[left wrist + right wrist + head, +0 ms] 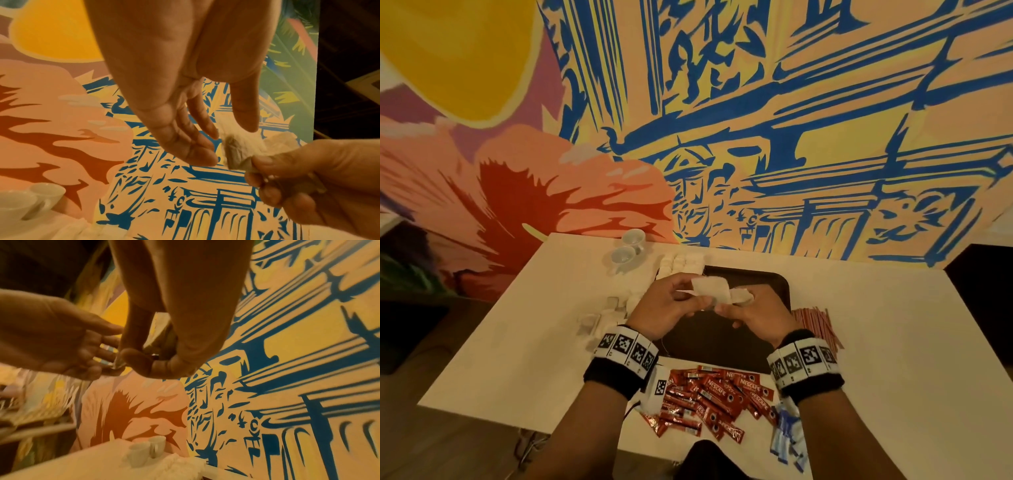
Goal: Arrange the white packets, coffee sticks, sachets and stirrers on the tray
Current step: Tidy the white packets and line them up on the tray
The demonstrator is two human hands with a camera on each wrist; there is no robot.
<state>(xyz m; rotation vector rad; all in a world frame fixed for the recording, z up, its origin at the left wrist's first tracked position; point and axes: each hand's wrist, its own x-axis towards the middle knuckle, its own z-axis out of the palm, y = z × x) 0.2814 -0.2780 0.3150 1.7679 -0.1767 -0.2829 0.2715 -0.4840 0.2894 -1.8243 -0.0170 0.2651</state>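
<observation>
Both hands hover over the dark tray [709, 342]. My right hand [732, 305] pinches white packets [710, 291] between thumb and curled fingers, as the right wrist view shows [144, 356]. My left hand [697, 293] reaches in with nearly straight fingers, and its tips touch the same packet [240, 146]. Red coffee sticks [715, 397] lie heaped at the table's near edge. Blue-and-white sachets [787, 435] lie to their right. Red stirrers [815, 322] lie right of the tray. More white packets [602, 318] are scattered left of it.
Several white packets [681, 265] are stacked at the tray's far left corner. Two small white cups [626, 250] stand at the back of the white table [893, 342], against the painted wall. The table drops off at left and front.
</observation>
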